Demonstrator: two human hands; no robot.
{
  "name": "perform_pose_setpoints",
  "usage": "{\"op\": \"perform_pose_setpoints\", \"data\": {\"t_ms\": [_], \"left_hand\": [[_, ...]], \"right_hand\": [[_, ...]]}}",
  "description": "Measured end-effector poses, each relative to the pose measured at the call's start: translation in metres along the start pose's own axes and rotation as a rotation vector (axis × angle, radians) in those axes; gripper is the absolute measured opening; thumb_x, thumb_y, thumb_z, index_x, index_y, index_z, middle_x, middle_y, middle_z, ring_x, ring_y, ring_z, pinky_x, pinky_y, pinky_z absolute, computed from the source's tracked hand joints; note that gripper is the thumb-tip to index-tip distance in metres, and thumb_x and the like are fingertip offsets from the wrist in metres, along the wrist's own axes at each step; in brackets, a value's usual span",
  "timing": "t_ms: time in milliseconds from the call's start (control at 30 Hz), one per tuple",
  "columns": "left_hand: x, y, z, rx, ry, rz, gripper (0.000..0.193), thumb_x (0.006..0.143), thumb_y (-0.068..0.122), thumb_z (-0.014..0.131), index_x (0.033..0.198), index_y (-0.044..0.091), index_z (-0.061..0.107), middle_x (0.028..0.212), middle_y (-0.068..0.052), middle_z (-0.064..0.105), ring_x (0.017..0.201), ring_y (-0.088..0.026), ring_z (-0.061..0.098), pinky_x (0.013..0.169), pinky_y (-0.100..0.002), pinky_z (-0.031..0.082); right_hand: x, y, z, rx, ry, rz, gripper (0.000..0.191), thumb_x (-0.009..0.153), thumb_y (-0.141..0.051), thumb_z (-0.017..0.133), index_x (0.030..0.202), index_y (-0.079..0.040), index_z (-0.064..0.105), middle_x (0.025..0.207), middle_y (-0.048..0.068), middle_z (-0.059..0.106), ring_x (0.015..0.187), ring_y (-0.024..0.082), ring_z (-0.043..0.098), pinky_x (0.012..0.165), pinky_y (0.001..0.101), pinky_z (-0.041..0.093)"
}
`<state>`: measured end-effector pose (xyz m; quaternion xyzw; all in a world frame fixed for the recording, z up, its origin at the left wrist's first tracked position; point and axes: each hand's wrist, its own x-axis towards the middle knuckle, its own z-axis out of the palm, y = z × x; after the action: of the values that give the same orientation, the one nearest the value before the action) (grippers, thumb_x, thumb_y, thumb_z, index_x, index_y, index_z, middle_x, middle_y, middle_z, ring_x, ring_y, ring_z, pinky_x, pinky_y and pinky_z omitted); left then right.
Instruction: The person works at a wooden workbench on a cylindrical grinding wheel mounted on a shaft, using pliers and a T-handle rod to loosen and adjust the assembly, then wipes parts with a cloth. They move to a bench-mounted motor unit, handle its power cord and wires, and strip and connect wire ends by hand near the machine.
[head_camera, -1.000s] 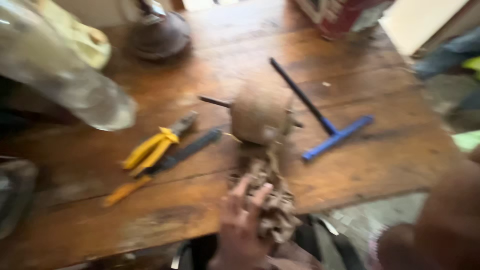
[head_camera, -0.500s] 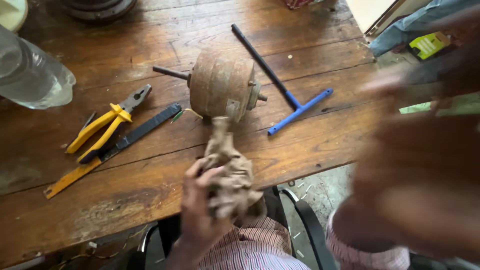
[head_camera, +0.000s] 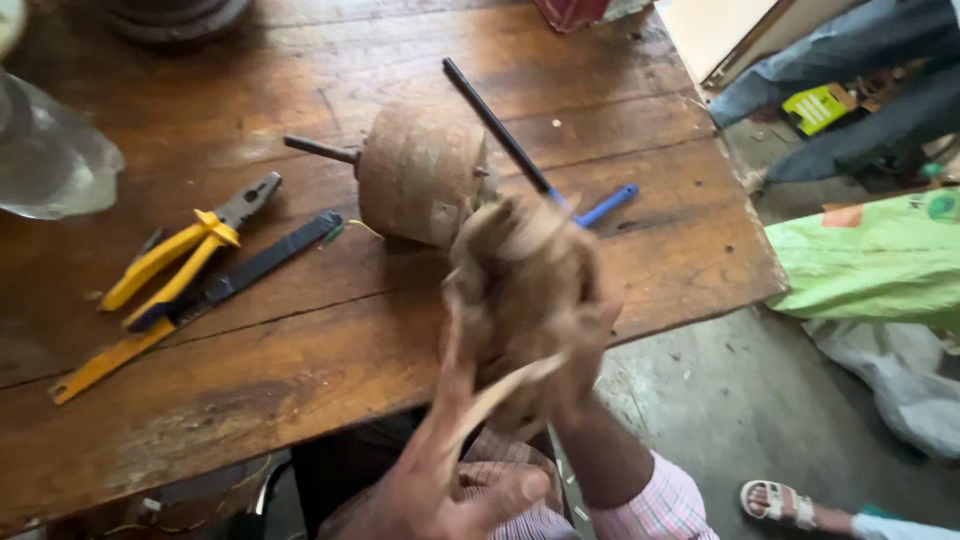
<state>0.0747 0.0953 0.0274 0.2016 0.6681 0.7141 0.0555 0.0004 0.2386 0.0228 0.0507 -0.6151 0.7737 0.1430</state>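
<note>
My right hand (head_camera: 575, 335), in a pink striped sleeve, is shut on a bunched brown cloth rag (head_camera: 520, 270), held blurred above the wooden table's (head_camera: 300, 380) front edge. My left hand (head_camera: 440, 480) is below it with fingers stretched up against the rag's hanging strands and the thumb spread. Just behind the rag, a round brown motor part (head_camera: 415, 180) with a dark shaft lies on the table.
Yellow-handled pliers (head_camera: 180, 255) and a black flat tool with a yellow end (head_camera: 200, 300) lie at left. A black and blue T-shaped tool (head_camera: 530, 165) lies behind the motor part, and a clear bottle (head_camera: 50, 155) at far left. A green sack (head_camera: 880, 260), another person's legs (head_camera: 850, 70) and a sandalled foot (head_camera: 780, 500) are at right.
The rag has been lifted off the table and away from the motor part. My right hand came in from the right and took hold of it; the left hand dropped below.
</note>
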Motion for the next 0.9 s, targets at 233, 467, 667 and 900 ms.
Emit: {"op": "perform_pose_setpoints", "data": {"t_ms": [233, 467, 667, 900], "left_hand": [[0.024, -0.012, -0.048, 0.598, 0.366, 0.306, 0.043, 0.105, 0.031, 0.066, 0.135, 0.003, 0.053, 0.14, -0.019, 0.058, 0.133, -0.033, 0.061, 0.11, -0.046, 0.054], [0.003, 0.022, -0.149, 1.012, 0.585, 0.034, 0.034, 0.118, 0.025, 0.058, 0.141, -0.002, 0.056, 0.108, -0.014, 0.065, 0.087, -0.018, 0.064, 0.074, -0.029, 0.052], [0.041, 0.04, -0.206, 1.68, 0.466, -0.087, 0.071, 0.091, 0.029, 0.078, 0.154, 0.004, 0.056, 0.131, -0.033, 0.057, 0.113, -0.042, 0.057, 0.084, -0.053, 0.05], [0.106, 0.014, -0.181, 1.321, 0.246, 0.337, 0.021, 0.112, 0.027, 0.071, 0.128, 0.013, 0.071, 0.128, -0.006, 0.068, 0.132, -0.028, 0.055, 0.121, -0.052, 0.018]], "right_hand": [[-0.009, -0.012, 0.01, 0.047, -0.455, 0.184, 0.056, 0.098, -0.021, 0.063, 0.148, -0.001, 0.049, 0.157, 0.011, 0.051, 0.143, 0.027, 0.045, 0.115, 0.0404, 0.038], [0.033, -0.003, -0.057, -0.815, -0.154, -0.272, 0.031, 0.096, -0.016, 0.072, 0.126, -0.007, 0.072, 0.151, 0.016, 0.059, 0.149, 0.034, 0.05, 0.127, 0.0464, 0.036], [0.069, 0.018, -0.088, -1.196, -0.045, -0.302, 0.028, 0.095, -0.02, 0.077, 0.119, -0.008, 0.075, 0.139, 0.02, 0.063, 0.14, 0.043, 0.046, 0.121, 0.0521, 0.033], [0.086, 0.043, -0.101, -1.346, -0.084, -0.284, 0.026, 0.093, -0.024, 0.078, 0.113, -0.009, 0.078, 0.13, 0.018, 0.066, 0.134, 0.045, 0.046, 0.117, 0.0531, 0.034]]}}
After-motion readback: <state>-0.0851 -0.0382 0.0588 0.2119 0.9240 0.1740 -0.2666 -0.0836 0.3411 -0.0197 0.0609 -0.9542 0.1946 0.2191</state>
